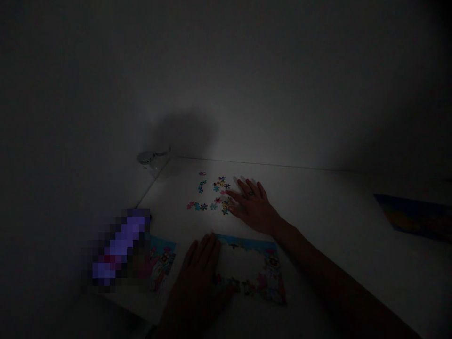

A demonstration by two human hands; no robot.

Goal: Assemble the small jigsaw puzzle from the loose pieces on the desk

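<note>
The right hand [252, 207] lies flat on the table [328, 212], its fingers [243, 188] spread and gripping nothing, their tips at the edge of a cluster of loose puzzle pieces [215, 193]. The left hand [197, 278] rests open and empty-fingered on the left side of a part-built puzzle border [250, 245], which has the pieces at 11 o'clock, a printed puzzle picture [162, 263] at 9 o'clock, a glass jar [153, 157] farther off at 10 o'clock, and a dim printed card [413, 216] at 2 o'clock.
</note>
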